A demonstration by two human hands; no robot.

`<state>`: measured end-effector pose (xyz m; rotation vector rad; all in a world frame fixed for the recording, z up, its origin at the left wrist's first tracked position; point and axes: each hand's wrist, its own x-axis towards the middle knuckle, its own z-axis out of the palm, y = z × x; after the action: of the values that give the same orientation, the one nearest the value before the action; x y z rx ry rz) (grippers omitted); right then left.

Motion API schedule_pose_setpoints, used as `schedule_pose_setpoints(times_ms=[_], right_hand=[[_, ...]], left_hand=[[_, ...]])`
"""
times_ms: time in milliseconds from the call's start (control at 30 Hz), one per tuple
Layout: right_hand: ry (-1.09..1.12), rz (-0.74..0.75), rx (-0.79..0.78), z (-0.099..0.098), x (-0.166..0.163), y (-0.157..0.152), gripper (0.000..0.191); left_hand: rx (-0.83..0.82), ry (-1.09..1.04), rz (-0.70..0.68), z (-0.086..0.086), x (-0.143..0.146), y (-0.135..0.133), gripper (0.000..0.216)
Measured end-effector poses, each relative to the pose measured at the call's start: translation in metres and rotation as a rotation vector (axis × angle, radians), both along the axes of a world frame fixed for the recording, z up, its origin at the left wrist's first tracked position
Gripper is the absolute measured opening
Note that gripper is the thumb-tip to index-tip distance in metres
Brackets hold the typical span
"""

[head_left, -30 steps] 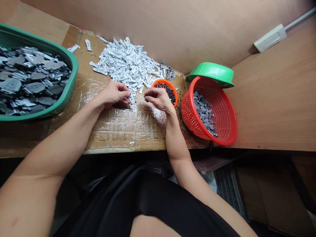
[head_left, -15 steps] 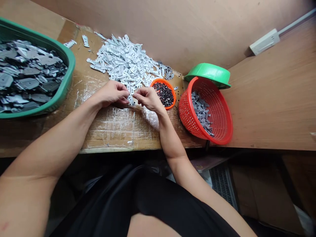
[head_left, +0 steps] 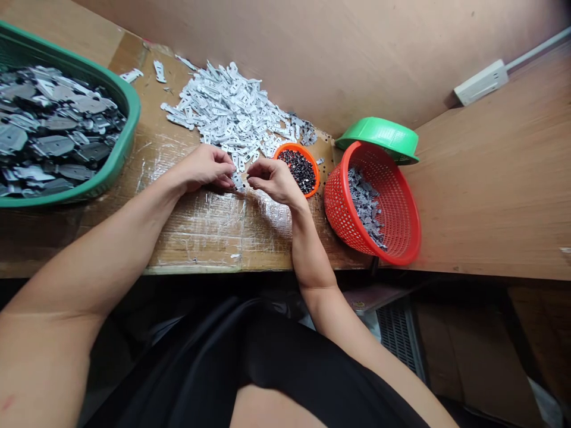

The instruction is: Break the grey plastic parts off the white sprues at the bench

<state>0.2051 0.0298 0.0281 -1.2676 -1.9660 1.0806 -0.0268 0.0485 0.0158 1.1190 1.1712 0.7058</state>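
My left hand (head_left: 209,167) pinches a small grey metal plate (head_left: 238,180) with holes in it, just above the table. Close by on the right is my right hand (head_left: 275,180), its thumb and forefinger curved with a gap between them; no part shows there. Beyond both hands spreads a heap of pale metal plates (head_left: 229,107). A small orange bowl (head_left: 318,176) full of tiny dark, shiny pieces stands beside my right hand.
A big green basket (head_left: 132,113) of dark and grey metal parts stands on the left. On the right, a red perforated basket (head_left: 413,232) holds small grey pieces, with a green basin (head_left: 377,132) behind it. The tape-covered table (head_left: 196,244) ends near my body.
My right hand has drawn slightly right, away from the plate, and its fingers have parted. My left hand still holds the plate. The view has shifted slightly.
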Motion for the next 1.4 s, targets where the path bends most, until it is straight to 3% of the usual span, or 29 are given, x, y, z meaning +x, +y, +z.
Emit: schedule_pose_setpoints(times_ms=[300,567,733,967,1100,1200,1400], right_hand=[[0.095,0.027,-0.108,0.006,-0.001,-0.002,0.046],[0.16,-0.159,-0.163,-0.021,-0.02,0.014,0.058],[0.212,-0.176,-0.197,-0.027,-0.024,0.017,0.062],[0.197,-0.193,-0.234,-0.033,-0.02,0.017,0.052],[-0.041,-0.285,0.009,-0.04,-0.012,0.024,0.02],[-0.342,-0.282,0.246,-0.043,-0.016,0.027,0.013],[-0.603,-0.109,0.302,-0.033,-0.029,0.025,0.011]], left_hand=[[0.009,-0.022,0.002,0.0,0.0,-0.001,0.02],[-0.016,-0.037,0.005,0.011,0.002,-0.006,0.019],[-0.011,-0.045,-0.002,0.017,0.002,-0.008,0.021],[-0.012,-0.019,-0.004,0.011,0.001,-0.005,0.021],[-0.006,0.025,0.033,0.014,-0.006,-0.002,0.021],[0.002,0.05,0.117,0.022,-0.016,0.002,0.02],[0.039,0.037,0.273,0.028,-0.031,0.012,0.016]])
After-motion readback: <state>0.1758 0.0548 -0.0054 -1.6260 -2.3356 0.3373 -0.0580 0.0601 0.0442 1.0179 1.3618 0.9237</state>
